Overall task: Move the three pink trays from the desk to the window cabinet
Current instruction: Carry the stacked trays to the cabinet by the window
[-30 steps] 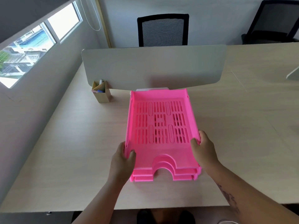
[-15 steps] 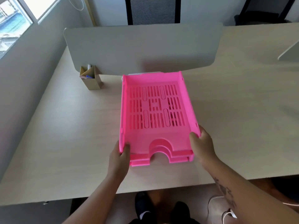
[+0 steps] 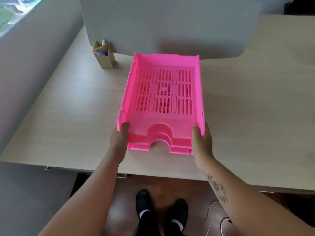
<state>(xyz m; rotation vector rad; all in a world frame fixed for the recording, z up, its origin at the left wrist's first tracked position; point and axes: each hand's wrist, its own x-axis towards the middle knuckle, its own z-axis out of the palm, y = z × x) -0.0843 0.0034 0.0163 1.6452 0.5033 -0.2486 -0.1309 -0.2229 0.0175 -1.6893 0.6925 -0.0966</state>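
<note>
Three pink slotted trays (image 3: 163, 92) are nested in a stack above the light wooden desk (image 3: 68, 108), near its front edge. My left hand (image 3: 119, 138) grips the stack's left wall at the front corner. My right hand (image 3: 202, 140) grips the right wall at the opposite front corner. The stack's front end looks raised off the desk; its far end is close to the grey divider. The lower two trays show only as front lips with arched cutouts. The window cabinet is out of view.
A grey divider panel (image 3: 170, 26) stands across the desk just behind the trays. A small cardboard pen holder (image 3: 104, 54) sits at the left of it. A window (image 3: 12, 12) is at the upper left. My feet (image 3: 162, 212) and a white cable (image 3: 214, 218) are on the floor below.
The stack has come toward me and its front end has risen from the desk, both hands still gripping its sides. The view has tilted further down, showing the floor and my feet.
</note>
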